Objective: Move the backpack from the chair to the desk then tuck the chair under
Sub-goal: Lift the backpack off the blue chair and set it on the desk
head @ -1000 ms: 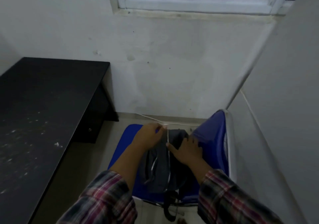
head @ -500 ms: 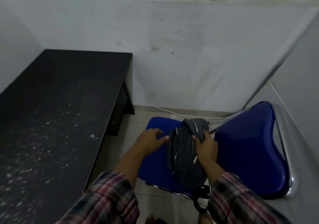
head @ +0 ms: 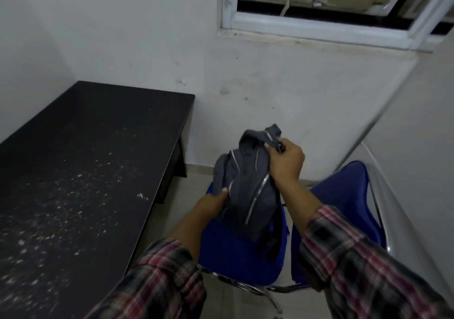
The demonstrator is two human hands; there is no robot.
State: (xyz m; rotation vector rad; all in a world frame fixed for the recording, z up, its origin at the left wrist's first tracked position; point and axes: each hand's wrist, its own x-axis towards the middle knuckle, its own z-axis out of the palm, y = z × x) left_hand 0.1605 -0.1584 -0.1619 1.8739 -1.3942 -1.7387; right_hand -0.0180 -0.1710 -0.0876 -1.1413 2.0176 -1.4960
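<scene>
Fingers (head: 275, 150) grip backpack (head: 248, 186) (zipped) above chair (head: 240, 252).

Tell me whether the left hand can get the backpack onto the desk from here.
Probably yes. Both hands, left and right, hold the backpack above the chair, and the desk lies just to the left with nothing between.

The room I see is dim and bluish, with flat, soft light and only faint shadows. The window (head: 319, 11) at the upper right of the frame gives little brightness. Straight lines bow toward the edges, and my sleeves (head: 363, 269) at the bottom blur slightly.
</scene>
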